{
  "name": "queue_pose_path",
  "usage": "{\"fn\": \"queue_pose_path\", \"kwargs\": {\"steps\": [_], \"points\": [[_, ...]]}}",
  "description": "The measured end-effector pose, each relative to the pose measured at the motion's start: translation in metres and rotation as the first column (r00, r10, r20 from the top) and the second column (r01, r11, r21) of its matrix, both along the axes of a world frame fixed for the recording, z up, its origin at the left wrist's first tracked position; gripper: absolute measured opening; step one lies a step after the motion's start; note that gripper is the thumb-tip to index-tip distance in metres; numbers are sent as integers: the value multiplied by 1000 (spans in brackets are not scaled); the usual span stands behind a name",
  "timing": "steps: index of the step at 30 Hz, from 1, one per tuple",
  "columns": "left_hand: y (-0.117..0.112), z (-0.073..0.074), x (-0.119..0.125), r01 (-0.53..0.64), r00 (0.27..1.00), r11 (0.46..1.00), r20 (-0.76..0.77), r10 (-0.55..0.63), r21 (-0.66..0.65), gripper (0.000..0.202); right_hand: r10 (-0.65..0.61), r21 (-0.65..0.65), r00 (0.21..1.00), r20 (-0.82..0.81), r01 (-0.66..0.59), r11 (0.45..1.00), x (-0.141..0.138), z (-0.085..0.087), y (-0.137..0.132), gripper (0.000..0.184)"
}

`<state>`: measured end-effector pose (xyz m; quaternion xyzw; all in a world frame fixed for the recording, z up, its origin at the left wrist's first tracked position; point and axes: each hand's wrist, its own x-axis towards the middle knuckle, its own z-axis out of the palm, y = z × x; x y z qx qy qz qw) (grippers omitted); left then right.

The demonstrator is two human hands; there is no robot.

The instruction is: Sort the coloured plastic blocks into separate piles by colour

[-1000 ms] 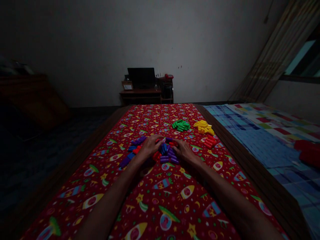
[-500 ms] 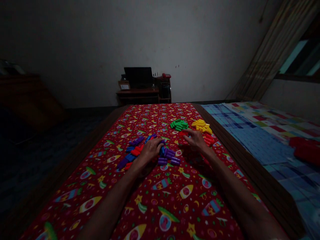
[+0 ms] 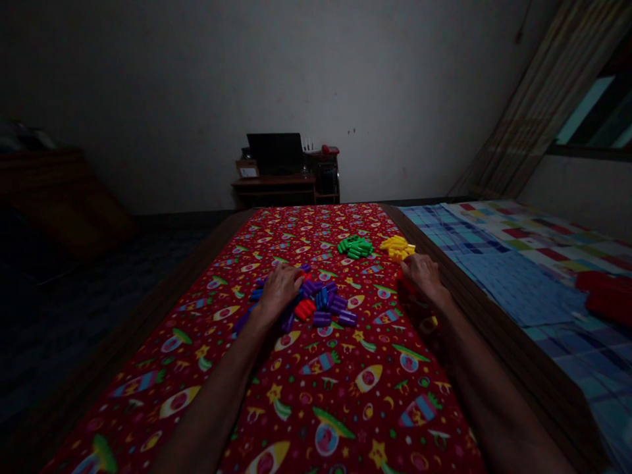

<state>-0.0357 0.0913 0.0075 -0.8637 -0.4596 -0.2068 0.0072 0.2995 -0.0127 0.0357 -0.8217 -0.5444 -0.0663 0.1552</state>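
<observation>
Mixed pile: purple, blue and red plastic pieces lie loose mid-counter, in front of us. Part of the pile is hidden under our left hand; we can't count it.
Left hand: over the left part of that pile, back up, fingers curled down. We can't tell if it grips a piece.
Right hand: well apart from the left, just on the near side of the yellow pile, fingers bent down. Fingertips hard to make out; we can't tell if it holds anything.
Red under right hand: some red shows there, but it blends into the red cloth and shadow.
Yellow pile: near the counter's right edge.
Green pile: left of the yellow, apart from it.
Forearms: both cut off by our bottom edge.
Box label: white patch on the box, print too small for us to read.
Counter: red cloth printed with rockets and stars, brown edging.
Right side: blue plaid sheet, red bundle cut off by frame.
Far wall: desk, dark monitor.
Room: dim; curtain by the window; left cabinet mostly lost in shadow.
</observation>
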Motion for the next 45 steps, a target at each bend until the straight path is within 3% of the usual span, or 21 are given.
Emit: {"fn": "queue_pose_path", "kwargs": {"steps": [3, 6, 8, 11, 14, 17, 20, 23, 25, 28, 31, 33, 35, 37, 41, 45], "points": [[-2, 0, 3, -66, 996, 998, -62, 67, 16, 24, 70, 123, 998, 5, -70, 990, -8, 5, 4, 32], [-2, -4, 6, -78, 996, 997, -32, 79, 11, 27, 226, 188, 974, -18, -219, 957, -25, 9, 7, 32], [-1, -5, 7, -83, 996, 997, 35, 82, 8, 31, 345, 218, 938, -37, -329, 919, -41, 8, 9, 30], [-1, 2, 10, -80, 982, 997, 172, 77, 10, 33, 542, 289, 834, -104, -496, 819, -65, 1, 10, 27], [-11, 16, 19, 26, 952, 1000, 304, -26, 5, 30, 685, 408, 702, -193, -578, 707, -83, -7, 9, 32], [-29, 29, 31, 207, 905, 978, 375, -201, 25, 29, 764, 485, 587, -267, -603, 633, -95, -9, 6, 44], [-46, 38, 42, 344, 858, 939, 403, -320, 14, 28, 789, 446, 480, -384, -652, 614, -99, -5, 4, 36], [-55, 42, 46, 391, 846, 920, 400, -352, -18, 21, 760, 386, 415, -501, -679, 625, -98, 0, 5, 38], [-54, 45, 42, 389, 866, 920, 360, -347, -50, 19, 744, 367, 447, -497, -668, 647, -92, 5, 6, 39], [-46, 47, 26, 336, 929, 929, 218, -299, -157, 22, 669, 322, 662, -336, -587, 743, -72, 14, 7, 37], [-40, 48, 5, 215, 974, 926, 0, -226, -311, 24, 386, 216, 914, -122, -355, 909, -38, 23, -1, 34], [-40, 49, -5, 129, 974, 928, -130, -184, -350, 23, 129, 126, 992, -14, -126, 984, -11, 27, -10, 32], [-42, 49, -9, 61, 960, 942, -239, -145, -329, 25, -84, 31, 995, 55, 82, 996, 13, 26, -21, 31], [-45, 48, -8, 16, 935, 958, -334, -116, -287, 29, -195, -70, 977, 86, 201, 977, 30, 22, -29, 32], [-45, 40, -2, 23, 894, 981, -435, -106, -192, 27, -147, -255, 988, 42, 153, 955, 36, 15, -33, 32], [-44, 34, -1, 81, 881, 967, -437, -182, -241, 17, -121, -247, 992, 38, 127, 961, 26, 20, -28, 44]]}}
